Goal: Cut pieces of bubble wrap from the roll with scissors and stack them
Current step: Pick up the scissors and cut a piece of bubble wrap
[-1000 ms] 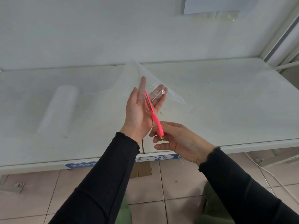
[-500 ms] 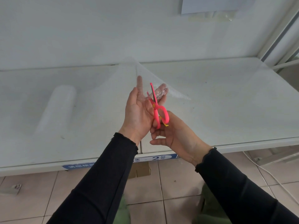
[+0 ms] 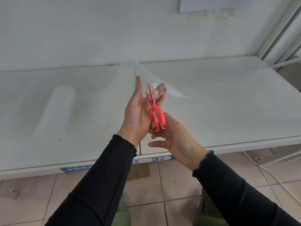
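Over the worktop's (image 3: 228, 103) front edge, our right hand (image 3: 175, 137), gripping the pink scissors (image 3: 154, 110) by the loops, had pushed the blades higher than a second earlier, into the bubble wrap sheet (image 3: 174, 93). Our left hand (image 3: 138, 115) held that sheet raised, fingers spread behind the film. The cut looked under way; the roll (image 3: 55, 111) lay towards the left end.

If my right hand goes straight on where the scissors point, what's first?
Probably the bubble wrap sheet held by the left hand; its fingers lie right beside the scissors, though depth is unclear.
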`<state>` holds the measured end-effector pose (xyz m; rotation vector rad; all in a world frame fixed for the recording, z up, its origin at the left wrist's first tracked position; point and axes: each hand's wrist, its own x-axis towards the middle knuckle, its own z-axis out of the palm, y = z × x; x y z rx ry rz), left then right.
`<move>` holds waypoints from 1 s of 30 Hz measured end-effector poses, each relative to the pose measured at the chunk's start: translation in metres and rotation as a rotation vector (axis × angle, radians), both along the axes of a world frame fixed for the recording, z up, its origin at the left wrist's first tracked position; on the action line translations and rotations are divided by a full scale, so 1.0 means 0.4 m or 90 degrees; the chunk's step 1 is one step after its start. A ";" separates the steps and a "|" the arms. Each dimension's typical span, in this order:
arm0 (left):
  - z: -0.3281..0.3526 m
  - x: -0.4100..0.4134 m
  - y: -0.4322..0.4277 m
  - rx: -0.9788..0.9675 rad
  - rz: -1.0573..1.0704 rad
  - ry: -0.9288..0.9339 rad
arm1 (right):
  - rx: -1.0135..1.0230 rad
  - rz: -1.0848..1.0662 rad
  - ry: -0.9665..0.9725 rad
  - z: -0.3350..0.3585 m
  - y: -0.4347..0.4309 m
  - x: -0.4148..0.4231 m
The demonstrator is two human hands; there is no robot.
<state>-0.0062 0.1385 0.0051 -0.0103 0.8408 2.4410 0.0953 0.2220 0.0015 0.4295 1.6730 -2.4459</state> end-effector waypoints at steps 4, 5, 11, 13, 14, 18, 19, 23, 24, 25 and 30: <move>-0.006 0.004 0.001 0.041 0.001 -0.015 | -0.003 -0.033 0.008 -0.003 -0.007 0.001; -0.007 0.003 0.001 0.048 0.001 -0.015 | -0.006 -0.034 0.009 -0.002 -0.008 0.001; -0.015 0.000 -0.004 0.054 -0.023 0.014 | 0.005 -0.024 0.001 0.004 -0.008 0.004; -0.015 -0.002 -0.007 0.050 -0.037 0.028 | -0.006 -0.022 -0.003 0.007 -0.008 0.004; -0.015 -0.003 -0.008 0.044 -0.043 0.034 | -0.013 -0.022 -0.006 0.010 -0.009 0.004; -0.001 0.001 -0.009 -0.005 -0.057 0.055 | -0.029 -0.005 -0.028 0.023 -0.008 0.005; 0.001 0.003 -0.009 -0.010 -0.060 0.052 | -0.029 0.001 -0.033 0.026 -0.008 0.005; 0.008 0.013 -0.007 -0.011 -0.078 0.045 | -0.024 0.011 -0.051 0.029 -0.007 0.005; 0.007 0.014 -0.007 -0.011 -0.076 0.043 | -0.023 0.012 -0.051 0.028 -0.008 0.005; 0.008 0.016 -0.007 -0.010 -0.074 0.041 | -0.022 0.012 -0.050 0.026 -0.009 0.005; 0.010 0.019 -0.005 -0.022 -0.077 0.054 | -0.031 -0.023 -0.014 0.013 -0.020 0.005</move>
